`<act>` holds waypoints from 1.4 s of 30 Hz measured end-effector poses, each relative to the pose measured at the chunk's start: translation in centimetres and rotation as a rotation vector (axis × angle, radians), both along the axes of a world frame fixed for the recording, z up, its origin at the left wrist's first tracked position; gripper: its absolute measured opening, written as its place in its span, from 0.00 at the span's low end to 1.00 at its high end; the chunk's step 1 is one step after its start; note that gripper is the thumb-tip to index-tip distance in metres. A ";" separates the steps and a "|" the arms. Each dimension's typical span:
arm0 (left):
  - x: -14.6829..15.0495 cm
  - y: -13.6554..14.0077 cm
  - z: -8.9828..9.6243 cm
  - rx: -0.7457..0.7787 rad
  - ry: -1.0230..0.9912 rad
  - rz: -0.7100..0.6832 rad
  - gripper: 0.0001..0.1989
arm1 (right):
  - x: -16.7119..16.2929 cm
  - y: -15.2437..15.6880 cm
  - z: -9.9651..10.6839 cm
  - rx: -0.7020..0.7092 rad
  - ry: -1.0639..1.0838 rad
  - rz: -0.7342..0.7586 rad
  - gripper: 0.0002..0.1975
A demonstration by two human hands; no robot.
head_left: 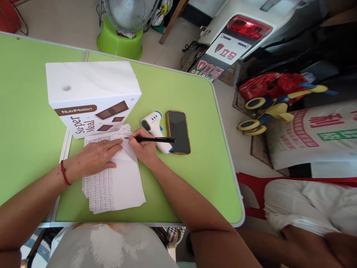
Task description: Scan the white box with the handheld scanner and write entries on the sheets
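Observation:
My right hand [144, 148] is closed around a black pen [156, 139], its tip touching the top part of a white sheet of paper [126, 186]. Flat on the same paper lies my left hand [97, 157], fingers stretched towards the pen tip, with a ring and a red bracelet on it. Rows of small print or writing cover the left side of the stacked sheets. Just beyond the hands stands a white NutriMotion box [93, 83]. Beside my right hand lie a white and blue infrared thermometer [157, 128], partly hidden by the pen, and a dark smartphone [179, 128] in a brown case.
The green table [200, 178] has a pale metal rim. Behind it, a fan [126, 15] rests on a green stool [119, 41]. A white scooter [242, 29] and a printed sack [315, 134] stand to the right. Another person [309, 208] sits at the lower right.

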State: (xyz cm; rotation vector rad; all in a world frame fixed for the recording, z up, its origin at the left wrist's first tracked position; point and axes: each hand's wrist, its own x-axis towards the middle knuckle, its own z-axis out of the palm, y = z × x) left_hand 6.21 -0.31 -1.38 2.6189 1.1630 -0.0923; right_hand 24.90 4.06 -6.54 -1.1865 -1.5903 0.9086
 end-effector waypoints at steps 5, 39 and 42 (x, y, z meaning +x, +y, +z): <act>0.0 0.0 0.1 -0.005 0.010 0.000 0.23 | 0.0 0.0 0.1 0.025 0.001 -0.032 0.06; -0.2 0.0 -0.1 0.004 -0.021 0.002 0.23 | 0.1 0.0 0.0 0.041 -0.005 -0.023 0.06; -0.2 0.0 0.0 0.009 -0.024 -0.001 0.23 | 0.1 0.0 0.1 0.016 -0.009 -0.023 0.06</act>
